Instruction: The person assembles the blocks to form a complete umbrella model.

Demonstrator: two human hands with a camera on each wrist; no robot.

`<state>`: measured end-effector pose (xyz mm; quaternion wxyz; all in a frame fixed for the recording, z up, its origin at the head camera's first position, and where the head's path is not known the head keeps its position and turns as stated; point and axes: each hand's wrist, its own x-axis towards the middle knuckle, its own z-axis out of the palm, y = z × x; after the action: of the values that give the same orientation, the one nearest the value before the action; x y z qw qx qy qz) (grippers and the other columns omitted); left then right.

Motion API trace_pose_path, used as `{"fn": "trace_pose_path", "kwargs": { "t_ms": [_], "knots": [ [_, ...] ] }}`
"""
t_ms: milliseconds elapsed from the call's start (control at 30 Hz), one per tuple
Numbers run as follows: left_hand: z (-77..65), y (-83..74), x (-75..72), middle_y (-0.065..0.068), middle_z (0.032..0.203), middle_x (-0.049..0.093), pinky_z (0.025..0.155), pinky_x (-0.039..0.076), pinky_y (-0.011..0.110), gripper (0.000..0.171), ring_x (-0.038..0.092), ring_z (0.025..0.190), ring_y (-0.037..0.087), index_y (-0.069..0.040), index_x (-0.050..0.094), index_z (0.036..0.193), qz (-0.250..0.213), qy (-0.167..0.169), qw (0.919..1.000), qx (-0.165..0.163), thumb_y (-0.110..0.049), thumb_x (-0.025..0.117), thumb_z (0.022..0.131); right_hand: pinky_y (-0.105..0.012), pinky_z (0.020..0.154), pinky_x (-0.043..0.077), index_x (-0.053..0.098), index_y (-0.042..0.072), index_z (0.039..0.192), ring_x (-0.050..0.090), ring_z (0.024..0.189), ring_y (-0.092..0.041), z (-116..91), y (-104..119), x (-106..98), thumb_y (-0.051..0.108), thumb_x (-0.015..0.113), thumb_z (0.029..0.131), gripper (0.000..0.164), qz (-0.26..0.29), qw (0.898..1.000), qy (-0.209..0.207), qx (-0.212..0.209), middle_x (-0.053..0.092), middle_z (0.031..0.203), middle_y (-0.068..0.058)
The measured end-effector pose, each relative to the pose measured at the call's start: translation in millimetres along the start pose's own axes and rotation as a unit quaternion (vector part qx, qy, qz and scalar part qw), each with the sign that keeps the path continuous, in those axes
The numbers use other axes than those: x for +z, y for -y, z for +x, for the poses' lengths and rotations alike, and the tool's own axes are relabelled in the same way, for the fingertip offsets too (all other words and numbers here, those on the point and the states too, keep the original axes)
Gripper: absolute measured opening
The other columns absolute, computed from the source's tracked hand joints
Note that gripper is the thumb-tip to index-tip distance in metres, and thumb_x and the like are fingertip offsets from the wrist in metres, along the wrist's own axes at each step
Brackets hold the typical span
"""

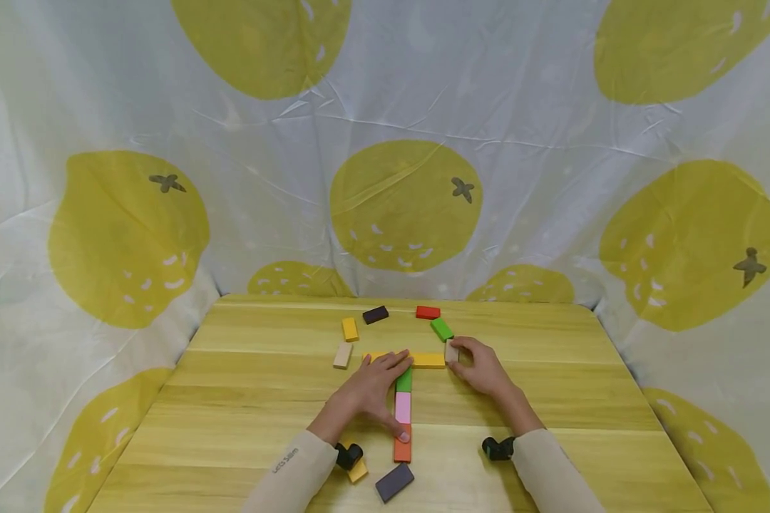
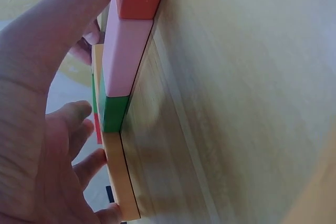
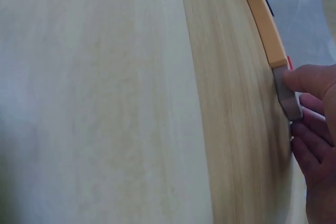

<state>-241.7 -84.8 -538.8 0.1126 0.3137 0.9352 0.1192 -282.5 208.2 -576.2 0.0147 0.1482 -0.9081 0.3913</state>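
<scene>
My left hand (image 1: 373,386) spreads over a T of flat blocks, its thumb on the orange-red block (image 1: 402,452) at the foot of the stem. Above that come a pink block (image 1: 403,407) and a green block (image 1: 403,380). Its fingertips touch the yellow crossbar blocks, seen edge-on in the left wrist view as an orange-yellow block (image 2: 119,174). With thumb and fingers, my right hand (image 1: 485,367) pinches a plain wooden block (image 1: 451,352) at the right end of the yellow block (image 1: 428,361). In the right wrist view this wooden block (image 3: 286,97) meets the yellow block's end.
Beyond the crossbar, a bright green block (image 1: 442,329), a red block (image 1: 428,312), a dark block (image 1: 376,314), a yellow block (image 1: 350,329) and a wooden block (image 1: 343,355) form a loose arc. Near me lie a dark grey block (image 1: 395,482) and another yellow block (image 1: 357,471).
</scene>
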Motion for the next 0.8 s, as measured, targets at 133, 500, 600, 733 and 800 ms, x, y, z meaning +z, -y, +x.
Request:
{"fn": "trace_pose_path", "kwargs": {
  "t_ms": [133, 500, 600, 733, 800],
  "knots": [
    [1.9, -1.7, -1.3, -0.007, 0.173, 0.02, 0.125, 0.019, 0.064, 0.141, 0.021, 0.16, 0.024, -0.024, 0.025, 0.166, 0.011, 0.014, 0.9998, -0.012, -0.087, 0.081, 0.052, -0.056, 0.11, 0.048, 0.06, 0.001, 0.139, 0.056, 0.134, -0.041, -0.1, -0.3, -0.6, 0.013, 0.076, 0.093, 0.05, 0.003, 1.0, -0.003, 0.0, 0.061, 0.142, -0.021],
    [2.8, -1.8, -0.9, -0.01, 0.172, 0.022, 0.126, 0.017, 0.063, 0.14, 0.021, 0.16, 0.023, -0.025, 0.026, 0.165, 0.011, 0.02, 0.9995, -0.023, -0.086, 0.082, 0.052, -0.056, 0.109, 0.048, 0.062, 0.002, 0.137, 0.057, 0.133, -0.041, 0.0, -1.1, -1.8, 0.014, 0.077, 0.093, 0.048, 0.005, 1.0, 0.0, -0.01, 0.062, 0.141, -0.019],
    [2.0, -2.4, -0.4, -0.009, 0.172, 0.023, 0.126, 0.017, 0.063, 0.14, 0.021, 0.16, 0.024, -0.025, 0.026, 0.165, 0.01, 0.02, 0.9995, -0.023, -0.086, 0.082, 0.052, -0.056, 0.11, 0.047, 0.062, 0.002, 0.137, 0.056, 0.134, -0.041, -0.4, -1.5, -1.8, 0.015, 0.077, 0.093, 0.048, 0.002, 1.0, 0.001, -0.011, 0.062, 0.142, -0.019],
    [1.0, -2.9, -0.3, -0.008, 0.171, 0.025, 0.126, 0.018, 0.063, 0.14, 0.021, 0.159, 0.024, -0.024, 0.028, 0.165, 0.005, 0.015, 0.9997, -0.021, -0.085, 0.082, 0.052, -0.056, 0.111, 0.046, 0.061, 0.002, 0.138, 0.055, 0.136, -0.041, -1.6, -0.6, -1.4, 0.015, 0.076, 0.094, 0.049, 0.003, 1.0, 0.004, -0.007, 0.06, 0.143, -0.02],
    [0.8, -2.7, -0.5, -0.008, 0.171, 0.025, 0.126, 0.018, 0.063, 0.139, 0.022, 0.159, 0.025, -0.024, 0.028, 0.165, 0.004, 0.014, 0.9997, -0.019, -0.084, 0.083, 0.052, -0.056, 0.112, 0.046, 0.06, 0.001, 0.139, 0.054, 0.137, -0.041, -2.2, 0.1, -1.5, 0.014, 0.075, 0.094, 0.049, 0.004, 1.0, 0.006, -0.005, 0.059, 0.144, -0.02]
  ]
}}
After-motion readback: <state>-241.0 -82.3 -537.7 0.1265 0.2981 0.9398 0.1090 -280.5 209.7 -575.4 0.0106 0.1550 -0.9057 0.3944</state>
